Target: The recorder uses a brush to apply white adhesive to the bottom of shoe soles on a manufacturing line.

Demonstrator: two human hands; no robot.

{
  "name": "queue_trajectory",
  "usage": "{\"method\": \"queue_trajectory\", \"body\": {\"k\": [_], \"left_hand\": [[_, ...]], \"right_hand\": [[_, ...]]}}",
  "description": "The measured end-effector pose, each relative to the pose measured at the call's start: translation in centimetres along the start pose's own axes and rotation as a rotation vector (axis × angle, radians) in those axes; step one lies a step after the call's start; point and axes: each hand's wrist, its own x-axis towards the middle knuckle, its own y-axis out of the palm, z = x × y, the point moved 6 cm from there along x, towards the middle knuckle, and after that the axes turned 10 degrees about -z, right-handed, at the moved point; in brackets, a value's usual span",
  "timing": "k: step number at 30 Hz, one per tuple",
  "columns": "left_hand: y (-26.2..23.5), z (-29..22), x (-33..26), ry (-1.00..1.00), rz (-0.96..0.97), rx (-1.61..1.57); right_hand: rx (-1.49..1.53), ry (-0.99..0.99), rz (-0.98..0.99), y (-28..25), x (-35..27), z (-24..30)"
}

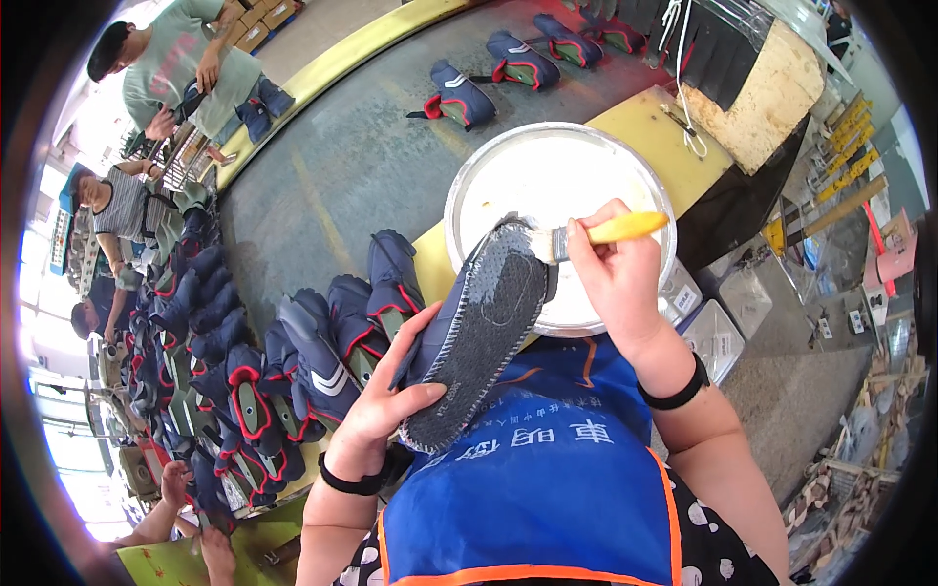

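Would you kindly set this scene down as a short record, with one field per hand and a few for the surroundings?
Left hand: grips a navy shoe upper near its heel, dark stitched bottom facing up
Right hand: holds a yellow-handled paintbrush, bristles at the toe-end edge
Round basin: metal-rimmed, white inside, partly covered from view
Grey worktop: row of shoe uppers toward the far end
Pile: many red-trimmed navy uppers, to the left

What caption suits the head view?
Left hand holds a shoe sole-up; right hand holds a yellow-handled brush against its far end.
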Motion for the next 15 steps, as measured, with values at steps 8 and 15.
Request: {"method": "queue_trajectory", "body": {"k": [8,15], "left_hand": [[0.2,1.3,0.9,0.010,-0.104,-0.054],[0.0,0.8,0.8,0.143,-0.068,0.054]], "right_hand": [[0.181,0.009,0.095,-0.1,-4.6,2.0],[0.074,0.084,0.096,-0.6,-0.7,-0.2]]}}
